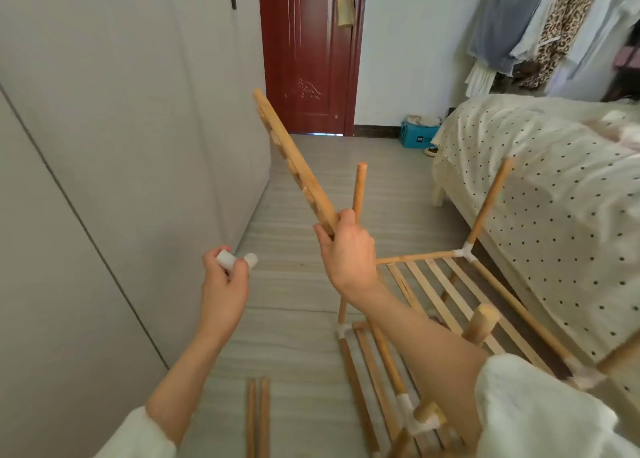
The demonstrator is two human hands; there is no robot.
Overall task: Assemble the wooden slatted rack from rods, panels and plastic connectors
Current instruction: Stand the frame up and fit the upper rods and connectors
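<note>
The right hand grips a light wooden slatted panel by its lower end, edge-on and raised above the floor. The left hand pinches a white plastic connector. The partly built wooden rack lies beside the bed.

The partly built rack lies on the floor at four o'clock, the bed just behind it. Two loose rods lie at six o'clock, the wardrobe at nine, the door at twelve.

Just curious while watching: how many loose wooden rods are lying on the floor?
2: loose round wooden rods lie side by side on the floor, near the bottom edge; others may be out of view.
</note>
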